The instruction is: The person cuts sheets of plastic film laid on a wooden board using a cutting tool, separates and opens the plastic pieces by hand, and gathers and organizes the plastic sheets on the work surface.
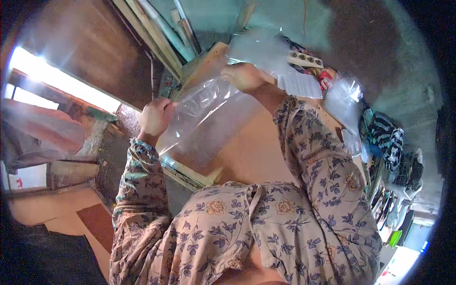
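Observation:
A clear, shiny piece of plastic film [205,110] is stretched between my two hands, over the brown tabletop [259,149]. My left hand [156,118] is closed on its near left corner, by the table's left edge. Farther off and to the right, my right hand [243,77] pinches the upper edge, its fingers curled. The film hangs down from both hands with creases and bright reflections, and the tabletop shows through it.
Behind my right hand lies more clear plastic [261,47], with a power strip [306,59] and a printed paper [300,84] beside it. Another clear plastic bundle [344,102] sits at the right edge, near a striped black-and-white cloth [385,135]. Wooden boards [149,38] lean at the back left.

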Demonstrator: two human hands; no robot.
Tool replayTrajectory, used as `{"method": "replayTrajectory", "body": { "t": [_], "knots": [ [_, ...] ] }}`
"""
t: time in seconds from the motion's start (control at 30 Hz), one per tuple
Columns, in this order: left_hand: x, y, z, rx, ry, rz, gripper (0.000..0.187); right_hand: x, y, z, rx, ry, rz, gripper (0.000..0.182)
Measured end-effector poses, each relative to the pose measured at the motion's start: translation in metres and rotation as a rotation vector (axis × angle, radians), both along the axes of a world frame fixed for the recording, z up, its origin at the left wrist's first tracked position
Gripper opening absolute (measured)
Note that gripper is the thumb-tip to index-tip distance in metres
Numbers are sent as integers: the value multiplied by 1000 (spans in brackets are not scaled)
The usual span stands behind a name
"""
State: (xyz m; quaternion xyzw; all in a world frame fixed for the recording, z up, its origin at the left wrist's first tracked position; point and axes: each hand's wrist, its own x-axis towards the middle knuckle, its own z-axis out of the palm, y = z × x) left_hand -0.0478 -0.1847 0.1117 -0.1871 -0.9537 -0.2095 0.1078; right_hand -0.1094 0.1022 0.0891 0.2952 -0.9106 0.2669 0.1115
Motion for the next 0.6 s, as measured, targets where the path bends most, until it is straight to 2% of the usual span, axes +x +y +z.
{"method": "replayTrajectory", "body": {
  "t": [0.03, 0.07, 0.13, 0.17, 0.2, 0.23, 0.33, 0.37, 0.5, 0.57, 0.6],
  "knots": [
    [0, 1, 0, 1, 6, -10, 21, -1, 3, -5, 24, 125, 46, 6],
    [0, 2, 0, 2, 3, -24, 24, -4, 6, -8, 26, 132, 36, 6],
    [-3, 3, -5, 5, 5, -51, 27, -6, 6, -5, 48, 593, 26, 12],
    [-5, 3, -11, 210, -51, -3, 28, -6, 8, -3, 50, 596, 16, 12],
    [-3, 7, -9, 415, -109, 49, 29, -1, 7, 7, 33, 633, -45, 20],
    [1, 9, 4, 818, -435, 123, 26, 4, 6, 13, 16, 667, -104, 29],
    [-7, 6, 0, 808, -504, 61, 19, 10, 8, 15, -71, 662, -107, 25],
    [-6, 5, -1, 640, -367, -4, 17, 13, 10, 14, -72, 661, -102, 25],
    [-13, 0, -10, 574, -324, 1, 16, 27, 20, 6, -32, 668, -5, 28],
    [-15, -1, -14, 518, -496, 45, 14, 29, 24, -2, -5, 653, 1, 27],
    [-14, -1, -14, 515, -501, 43, 14, 29, 26, -8, -49, 610, -47, 23]
  ]
}}
